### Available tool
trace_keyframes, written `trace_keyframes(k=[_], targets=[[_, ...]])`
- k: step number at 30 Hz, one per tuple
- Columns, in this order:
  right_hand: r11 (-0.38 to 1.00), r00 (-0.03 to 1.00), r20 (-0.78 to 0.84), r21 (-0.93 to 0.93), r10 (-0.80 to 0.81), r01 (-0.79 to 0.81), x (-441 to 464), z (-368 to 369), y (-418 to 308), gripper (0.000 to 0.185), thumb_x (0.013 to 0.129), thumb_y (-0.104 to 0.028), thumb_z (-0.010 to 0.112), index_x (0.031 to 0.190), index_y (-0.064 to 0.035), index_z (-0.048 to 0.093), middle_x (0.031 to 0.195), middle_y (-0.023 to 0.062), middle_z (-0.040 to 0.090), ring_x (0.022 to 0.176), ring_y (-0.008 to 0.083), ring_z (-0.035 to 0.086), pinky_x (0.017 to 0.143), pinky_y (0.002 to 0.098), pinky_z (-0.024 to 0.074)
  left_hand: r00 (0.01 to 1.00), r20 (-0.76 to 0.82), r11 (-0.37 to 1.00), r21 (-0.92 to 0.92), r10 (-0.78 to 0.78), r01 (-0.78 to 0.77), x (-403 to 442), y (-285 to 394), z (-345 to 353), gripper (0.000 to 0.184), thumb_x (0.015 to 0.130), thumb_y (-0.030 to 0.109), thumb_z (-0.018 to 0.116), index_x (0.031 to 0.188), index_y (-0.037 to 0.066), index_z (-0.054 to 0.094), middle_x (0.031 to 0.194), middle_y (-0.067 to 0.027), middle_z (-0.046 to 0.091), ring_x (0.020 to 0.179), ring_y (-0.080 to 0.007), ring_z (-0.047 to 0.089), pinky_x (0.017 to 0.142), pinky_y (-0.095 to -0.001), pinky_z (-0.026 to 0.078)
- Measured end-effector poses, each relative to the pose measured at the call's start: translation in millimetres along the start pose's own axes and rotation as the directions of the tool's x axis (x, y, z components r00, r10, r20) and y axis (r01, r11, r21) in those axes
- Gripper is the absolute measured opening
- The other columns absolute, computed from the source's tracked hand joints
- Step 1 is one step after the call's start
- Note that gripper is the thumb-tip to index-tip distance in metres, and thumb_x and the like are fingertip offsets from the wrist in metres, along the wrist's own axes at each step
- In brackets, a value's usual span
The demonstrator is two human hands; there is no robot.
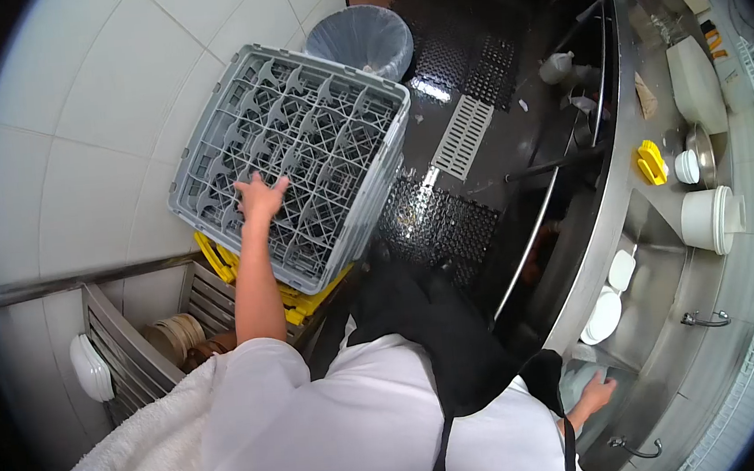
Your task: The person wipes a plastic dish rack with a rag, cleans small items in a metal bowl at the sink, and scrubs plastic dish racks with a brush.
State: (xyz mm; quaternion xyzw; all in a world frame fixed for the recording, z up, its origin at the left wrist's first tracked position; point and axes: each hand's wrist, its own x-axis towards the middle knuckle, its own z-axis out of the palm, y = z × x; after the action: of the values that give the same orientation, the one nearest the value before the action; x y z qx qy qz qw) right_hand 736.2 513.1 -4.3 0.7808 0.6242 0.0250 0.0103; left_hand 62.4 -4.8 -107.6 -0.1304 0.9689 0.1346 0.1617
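My left hand (261,198) reaches over the top of a grey plastic dish rack (361,86) with divided compartments. Its fingers are spread at the dividers near the rack's left side, and I cannot tell how firmly they touch. The rack tops a stack of similar racks beside the tiled wall. At lower right, my right hand (596,394) is over the steel sink basin, its visible fingers apart. A pale, partly hidden shape lies beside that hand, too unclear to name. White dishes (602,315) lie in the neighbouring sink section.
A lined bin (361,37) stands behind the racks. Yellow plastic pieces (307,303) show beneath them. At left is a slatted shelf (120,344) with bowls and a white towel (154,439). White tubs (705,220) and a yellow brush (651,162) sit along the steel counter.
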Motion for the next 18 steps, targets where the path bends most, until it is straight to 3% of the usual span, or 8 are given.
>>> trace_keyframes(k=[1,3,7,10,11,12,13,18], targets=[[0.997,0.996,-0.066,0.039,-0.056,0.059,9.4,-4.5,-7.4,0.053,0.090,-0.039,0.070,0.125,-0.0013,0.056,0.117,0.0240,0.066,0.108,0.0414,0.063,0.090,0.0502,0.0487,0.998,0.013,0.992,0.112,-0.061,0.059,-13.9,20.0,-5.4,0.091,0.088,0.065,0.059,0.154,0.006,0.035,0.160,-0.0309,0.020,0.139,-0.0467,0.041,0.113,-0.0727,0.014],[0.978,0.969,-0.204,0.128,-0.138,0.166,9.0,-17.7,-33.4,0.050,0.092,-0.037,0.069,0.126,-0.0023,0.056,0.119,0.0231,0.065,0.109,0.0399,0.062,0.090,0.0495,0.0485,0.982,0.184,0.994,0.105,-0.039,0.020,-21.3,30.7,-0.5,0.071,0.101,0.058,0.037,0.150,0.007,0.041,0.145,-0.0243,0.051,0.136,-0.0424,0.047,0.111,-0.0767,0.001],[0.904,0.907,-0.368,0.284,-0.205,0.320,-3.5,-29.3,-84.4,0.048,0.093,-0.035,0.068,0.126,-0.0015,0.057,0.119,0.0215,0.063,0.112,0.0378,0.060,0.090,0.0472,0.0486,0.998,0.053,0.994,0.101,0.030,-0.036,-37.5,30.1,-2.0,0.068,0.102,0.056,0.033,0.140,0.002,0.050,0.129,-0.0232,0.063,0.124,-0.0415,0.057,0.115,-0.0705,-0.003],[0.875,0.831,-0.465,0.207,-0.305,0.437,-3.7,-12.9,-98.6,0.047,0.093,-0.030,0.068,0.125,0.0016,0.057,0.116,0.0212,0.063,0.109,0.0370,0.060,0.091,0.0461,0.0484,0.991,0.055,0.962,0.240,0.120,-0.130,-32.0,34.1,-5.1,0.065,0.098,0.051,0.037,0.121,-0.003,0.064,0.112,-0.0258,0.070,0.112,-0.0423,0.064,0.116,-0.0687,0.003],[0.850,0.837,-0.457,0.269,-0.300,0.452,-14.2,-19.6,-110.8,0.045,0.092,-0.026,0.070,0.124,0.0032,0.058,0.117,0.0209,0.062,0.108,0.0375,0.060,0.091,0.0455,0.0484,0.989,0.028,0.968,0.201,0.145,-0.147,-22.1,30.0,2.2,0.064,0.094,0.051,0.043,0.117,-0.004,0.067,0.112,-0.0281,0.069,0.110,-0.0437,0.064,0.117,-0.0631,0.014],[0.812,0.836,-0.477,0.353,-0.272,0.465,-20.8,-22.1,-120.4,0.045,0.091,-0.024,0.070,0.125,0.0029,0.058,0.118,0.0207,0.061,0.106,0.0373,0.060,0.091,0.0455,0.0483,0.989,0.033,0.986,0.087,0.141,-0.143,-6.3,20.6,11.8,0.067,0.090,0.053,0.048,0.117,-0.006,0.065,0.111,-0.0303,0.068,0.108,-0.0451,0.064,0.111,-0.0550,0.034],[0.758,0.832,-0.494,0.433,-0.253,0.488,-26.8,-23.1,-128.9,0.045,0.090,-0.022,0.071,0.125,0.0026,0.058,0.118,0.0206,0.060,0.105,0.0371,0.060,0.091,0.0454,0.0482,0.988,0.026,0.988,0.014,0.152,-0.152,-7.1,19.6,6.2,0.068,0.087,0.054,0.052,0.114,-0.007,0.067,0.111,-0.0311,0.067,0.107,-0.0466,0.064,0.098,-0.0514,0.047],[0.773,0.863,-0.417,0.432,-0.286,0.465,-50.5,-33.7,-159.0,0.043,0.089,-0.018,0.071,0.125,0.0010,0.058,0.118,0.0196,0.059,0.100,0.0352,0.059,0.089,0.0446,0.0483,0.983,0.126,0.989,0.048,0.132,-0.139,18.0,12.3,-5.3,0.064,0.086,0.053,0.058,0.104,-0.008,0.070,0.102,-0.0282,0.071,0.098,-0.0448,0.067,0.090,-0.0508,0.050]])
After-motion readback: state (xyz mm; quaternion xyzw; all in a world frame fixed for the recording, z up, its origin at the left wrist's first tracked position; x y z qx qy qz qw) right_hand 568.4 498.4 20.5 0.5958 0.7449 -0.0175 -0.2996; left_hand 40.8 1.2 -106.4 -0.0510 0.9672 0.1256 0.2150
